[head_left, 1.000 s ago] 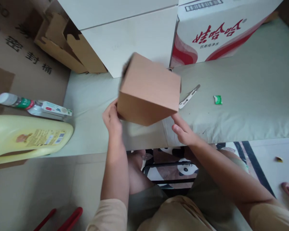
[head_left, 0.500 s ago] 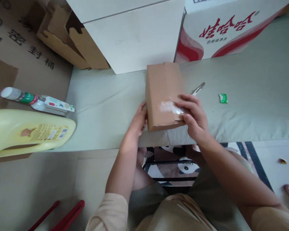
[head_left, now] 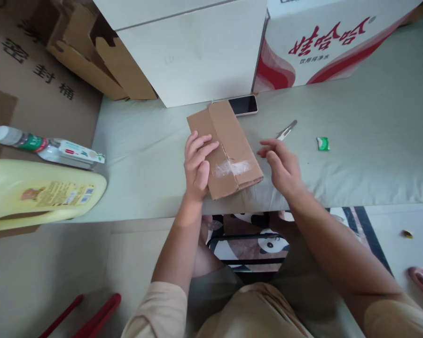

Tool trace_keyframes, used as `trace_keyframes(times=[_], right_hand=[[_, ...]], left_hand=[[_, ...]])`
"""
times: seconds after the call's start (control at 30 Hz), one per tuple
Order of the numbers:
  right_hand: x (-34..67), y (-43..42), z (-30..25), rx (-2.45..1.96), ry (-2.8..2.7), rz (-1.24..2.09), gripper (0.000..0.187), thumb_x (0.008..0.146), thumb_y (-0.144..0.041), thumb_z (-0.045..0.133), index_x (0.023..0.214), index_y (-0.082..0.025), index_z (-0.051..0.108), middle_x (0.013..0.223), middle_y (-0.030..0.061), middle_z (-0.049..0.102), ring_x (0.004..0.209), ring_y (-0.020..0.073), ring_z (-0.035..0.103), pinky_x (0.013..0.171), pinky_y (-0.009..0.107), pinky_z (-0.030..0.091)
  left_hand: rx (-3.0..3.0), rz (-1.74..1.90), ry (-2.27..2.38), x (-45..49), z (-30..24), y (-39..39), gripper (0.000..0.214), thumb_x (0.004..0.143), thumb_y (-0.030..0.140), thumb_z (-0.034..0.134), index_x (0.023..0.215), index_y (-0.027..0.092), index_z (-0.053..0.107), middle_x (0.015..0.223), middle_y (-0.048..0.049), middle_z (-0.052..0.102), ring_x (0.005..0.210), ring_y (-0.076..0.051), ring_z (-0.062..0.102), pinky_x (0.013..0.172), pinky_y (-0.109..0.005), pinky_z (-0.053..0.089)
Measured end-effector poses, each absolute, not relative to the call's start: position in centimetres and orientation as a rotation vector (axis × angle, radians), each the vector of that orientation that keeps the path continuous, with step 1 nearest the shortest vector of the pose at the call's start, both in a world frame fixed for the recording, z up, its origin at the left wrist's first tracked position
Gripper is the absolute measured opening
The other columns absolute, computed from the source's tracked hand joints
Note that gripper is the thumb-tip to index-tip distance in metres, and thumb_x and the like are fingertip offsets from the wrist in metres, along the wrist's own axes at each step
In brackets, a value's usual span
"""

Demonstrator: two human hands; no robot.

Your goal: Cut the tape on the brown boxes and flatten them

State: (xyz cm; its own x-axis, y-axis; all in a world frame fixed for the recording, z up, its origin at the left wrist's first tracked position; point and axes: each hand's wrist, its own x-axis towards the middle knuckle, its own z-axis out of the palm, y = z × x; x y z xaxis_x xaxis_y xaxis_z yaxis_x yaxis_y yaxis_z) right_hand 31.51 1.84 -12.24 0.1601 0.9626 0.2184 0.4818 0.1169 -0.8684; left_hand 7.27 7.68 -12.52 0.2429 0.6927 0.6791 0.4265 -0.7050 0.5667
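Observation:
A brown cardboard box lies askew on the pale green cloth, a strip of clear tape near its front end. My left hand rests on its left part, fingers spread over the top and thumb beside the tape. To the right of the box, and apart from it, is my right hand, with its fingers loosely bent and nothing visible in them. Just beyond those fingertips lies a slim silver-and-white tool, its kind unclear. A phone is partly hidden behind the box's far end.
White cartons and a red-and-white water carton stand at the back. On the left are a yellow jug, a clear bottle and opened cardboard. A small green packet lies on the right.
The box has turned and shifted left, uncovering the phone. My left hand has moved from its side onto its top. My right hand has come off the box.

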Motion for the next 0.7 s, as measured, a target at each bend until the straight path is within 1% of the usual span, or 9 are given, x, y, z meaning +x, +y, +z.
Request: trace_keyframes(times=[0.07, 0.17, 0.3, 0.33, 0.4, 0.5, 0.57, 0.63, 0.7], right_hand=[[32.8, 2.5, -12.8, -1.867, -1.444, 0.449, 0.050, 0.096, -0.055, 0.050, 0.130, -0.022, 0.068, 0.098, 0.0118, 0.072, 0.088, 0.0284, 0.068, 0.086, 0.048, 0.057], [34.3, 2.8, -13.6, -2.196, -1.595, 0.375, 0.053, 0.091, -0.053, 0.056, 0.133, -0.023, 0.069, 0.106, 0.0162, 0.069, 0.084, 0.0303, 0.065, 0.078, 0.048, 0.055], [35.0, 2.3, -14.3, -2.271, -1.736, 0.336, 0.038, 0.091, -0.051, 0.057, 0.107, -0.021, 0.072, 0.101, 0.0157, 0.069, 0.080, 0.0276, 0.062, 0.070, 0.041, 0.050], [35.1, 2.2, -14.3, -2.269, -1.741, 0.310, 0.033, 0.091, -0.047, 0.057, 0.104, -0.020, 0.071, 0.100, 0.0152, 0.070, 0.078, 0.0268, 0.061, 0.068, 0.039, 0.049], [35.3, 2.1, -14.3, -2.265, -1.734, 0.298, 0.029, 0.088, -0.038, 0.056, 0.107, -0.020, 0.069, 0.097, 0.0144, 0.072, 0.074, 0.0258, 0.060, 0.066, 0.038, 0.046], [35.6, 2.4, -14.1, -2.198, -1.594, 0.399, 0.033, 0.086, -0.029, 0.051, 0.112, -0.021, 0.070, 0.082, 0.0096, 0.070, 0.069, 0.0256, 0.059, 0.067, 0.038, 0.046], [35.4, 2.5, -13.9, -1.990, -1.449, 0.539, 0.033, 0.086, -0.029, 0.049, 0.111, -0.023, 0.069, 0.071, 0.0041, 0.065, 0.067, 0.0240, 0.059, 0.068, 0.038, 0.047], [34.8, 2.5, -13.3, -1.682, -1.323, 0.636, 0.030, 0.083, -0.031, 0.056, 0.111, -0.025, 0.066, 0.067, -0.0016, 0.060, 0.062, 0.0201, 0.057, 0.063, 0.035, 0.047], [33.9, 2.1, -12.2, -1.422, -1.229, 0.590, 0.030, 0.079, -0.031, 0.066, 0.108, -0.027, 0.060, 0.066, -0.0054, 0.058, 0.056, 0.0164, 0.055, 0.056, 0.031, 0.044]], left_hand=[[2.241, 1.459, 1.034, 7.2, -12.9, 7.7, 0.056, 0.108, 0.058, 0.025, 0.128, 0.032, 0.070, 0.138, -0.0066, 0.067, 0.149, -0.029, 0.049, 0.132, -0.058, 0.030], [2.227, 1.481, 1.031, 7.1, -13.1, 7.6, 0.055, 0.108, 0.056, 0.025, 0.128, 0.032, 0.070, 0.138, -0.0062, 0.067, 0.149, -0.028, 0.050, 0.131, -0.058, 0.030], [2.257, 1.464, 1.131, 7.2, -13.0, 7.5, 0.059, 0.108, 0.057, 0.022, 0.122, 0.030, 0.073, 0.133, -0.0075, 0.070, 0.146, -0.028, 0.052, 0.129, -0.059, 0.034], [2.271, 1.447, 1.168, 7.2, -12.9, 7.5, 0.062, 0.107, 0.058, 0.020, 0.120, 0.029, 0.073, 0.131, -0.0079, 0.070, 0.145, -0.028, 0.053, 0.129, -0.059, 0.035], [2.289, 1.422, 1.220, 7.3, -12.8, 7.5, 0.066, 0.107, 0.061, 0.018, 0.116, 0.028, 0.074, 0.128, -0.0083, 0.071, 0.143, -0.028, 0.055, 0.127, -0.059, 0.037], [2.293, 1.445, 1.216, 7.5, -12.7, 7.5, 0.067, 0.107, 0.060, 0.017, 0.114, 0.027, 0.075, 0.126, -0.0086, 0.071, 0.142, -0.028, 0.055, 0.126, -0.058, 0.039], [2.299, 1.448, 1.236, 7.6, -12.7, 7.3, 0.068, 0.107, 0.059, 0.015, 0.114, 0.027, 0.075, 0.126, -0.0089, 0.071, 0.142, -0.028, 0.055, 0.126, -0.058, 0.039], [2.305, 1.427, 1.291, 7.7, -12.7, 7.2, 0.071, 0.107, 0.059, 0.012, 0.115, 0.027, 0.075, 0.127, -0.0091, 0.071, 0.143, -0.028, 0.054, 0.126, -0.057, 0.039], [2.309, 1.404, 1.328, 7.8, -12.8, 6.9, 0.072, 0.107, 0.059, 0.011, 0.117, 0.027, 0.074, 0.129, -0.0088, 0.071, 0.145, -0.028, 0.053, 0.126, -0.057, 0.039]])
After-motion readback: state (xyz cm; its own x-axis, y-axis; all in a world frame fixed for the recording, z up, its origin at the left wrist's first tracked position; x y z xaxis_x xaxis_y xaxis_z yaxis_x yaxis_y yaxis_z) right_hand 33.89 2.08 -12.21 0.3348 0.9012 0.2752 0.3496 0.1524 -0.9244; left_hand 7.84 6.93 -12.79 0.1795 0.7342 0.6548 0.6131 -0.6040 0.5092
